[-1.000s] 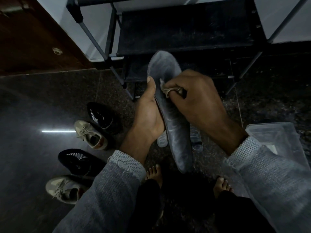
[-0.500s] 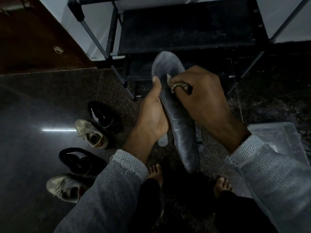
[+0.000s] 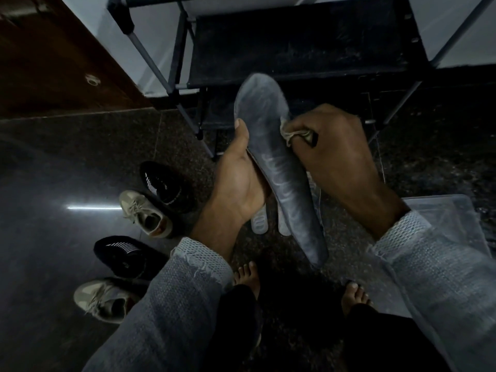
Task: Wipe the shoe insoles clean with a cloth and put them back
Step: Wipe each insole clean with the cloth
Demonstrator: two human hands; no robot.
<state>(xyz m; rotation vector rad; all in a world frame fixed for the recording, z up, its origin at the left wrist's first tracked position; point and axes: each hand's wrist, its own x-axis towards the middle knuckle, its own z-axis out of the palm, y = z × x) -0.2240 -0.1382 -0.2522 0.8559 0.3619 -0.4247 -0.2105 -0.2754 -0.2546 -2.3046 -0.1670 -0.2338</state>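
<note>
At frame left four shoes (image 3: 150, 213) wait on the floor, while at centre the left hand (image 3: 241, 183) grips the insole (image 3: 279, 167) upright as backing, and the right hand (image 3: 335, 146), clutching the cloth (image 3: 291, 134), has slid toward its right edge.

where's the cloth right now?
Head view, centre-right: the cloth is bunched in the right hand, against the right edge of the grey insole that the left hand holds.
</note>
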